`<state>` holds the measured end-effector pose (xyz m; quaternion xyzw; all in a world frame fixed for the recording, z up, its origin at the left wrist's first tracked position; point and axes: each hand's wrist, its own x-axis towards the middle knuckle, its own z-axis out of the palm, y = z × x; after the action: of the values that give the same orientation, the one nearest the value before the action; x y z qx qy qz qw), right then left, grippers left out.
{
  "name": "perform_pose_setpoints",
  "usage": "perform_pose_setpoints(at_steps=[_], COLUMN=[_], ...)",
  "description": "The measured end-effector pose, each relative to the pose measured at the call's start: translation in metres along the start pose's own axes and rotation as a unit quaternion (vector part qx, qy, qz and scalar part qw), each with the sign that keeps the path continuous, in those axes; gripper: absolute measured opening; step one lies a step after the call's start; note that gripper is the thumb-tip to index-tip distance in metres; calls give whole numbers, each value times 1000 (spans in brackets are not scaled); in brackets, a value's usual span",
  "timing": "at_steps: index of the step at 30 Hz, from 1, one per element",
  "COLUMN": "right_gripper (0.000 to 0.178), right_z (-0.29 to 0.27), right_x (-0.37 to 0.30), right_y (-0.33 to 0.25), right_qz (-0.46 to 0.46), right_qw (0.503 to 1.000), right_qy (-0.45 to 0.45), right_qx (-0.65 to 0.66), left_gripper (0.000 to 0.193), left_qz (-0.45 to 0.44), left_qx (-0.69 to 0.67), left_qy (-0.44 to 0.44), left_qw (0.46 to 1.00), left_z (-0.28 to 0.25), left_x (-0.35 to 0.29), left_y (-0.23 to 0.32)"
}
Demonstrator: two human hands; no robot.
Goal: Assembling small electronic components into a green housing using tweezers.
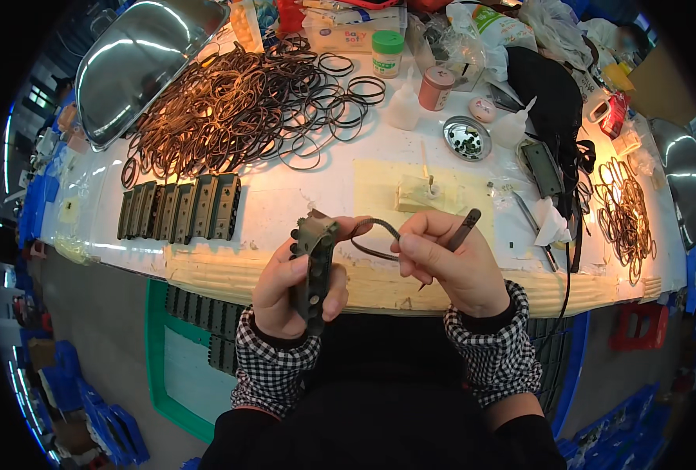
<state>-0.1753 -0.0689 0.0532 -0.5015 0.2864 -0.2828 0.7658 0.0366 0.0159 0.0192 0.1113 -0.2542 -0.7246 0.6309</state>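
My left hand (276,291) is closed round a dark green toy tank hull (315,270), held upright with small wheels and round holes along its side. A thin dark rubber track loop (373,253) stretches between my hands, its left end at my left fingers near the hull's top. My right hand (465,270) pinches the loop's right end between thumb and finger. Dark tweezers (465,229) also sit in that hand, with the handle end pointing up and the tip below the fingers. How the loop meets the hull is partly hidden by my left fingers.
A big heap of dark track loops (215,113) lies at the back left, with several hulls (179,210) lined up before it. Squeeze bottles (404,106), a round metal dish (467,125) and a lamp hood (132,70) stand around. More loops (623,215) lie right.
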Motion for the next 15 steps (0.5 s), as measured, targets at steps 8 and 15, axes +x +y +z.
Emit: perform_pose_setpoints(at_steps=[8,15], right_gripper=[16,14], right_z=[11,27], right_x=[6,10], right_y=[6,15], right_qz=[-121,-122], right_qw=[984,980], right_qy=[130,134], right_qx=[-35,-78], left_gripper=[55,70], left_qz=[32,81], left_qx=[142,351], left_qy=[194,116], left_qw=[970,926], left_z=[19,17], left_x=[11,11], left_y=[-17,-33])
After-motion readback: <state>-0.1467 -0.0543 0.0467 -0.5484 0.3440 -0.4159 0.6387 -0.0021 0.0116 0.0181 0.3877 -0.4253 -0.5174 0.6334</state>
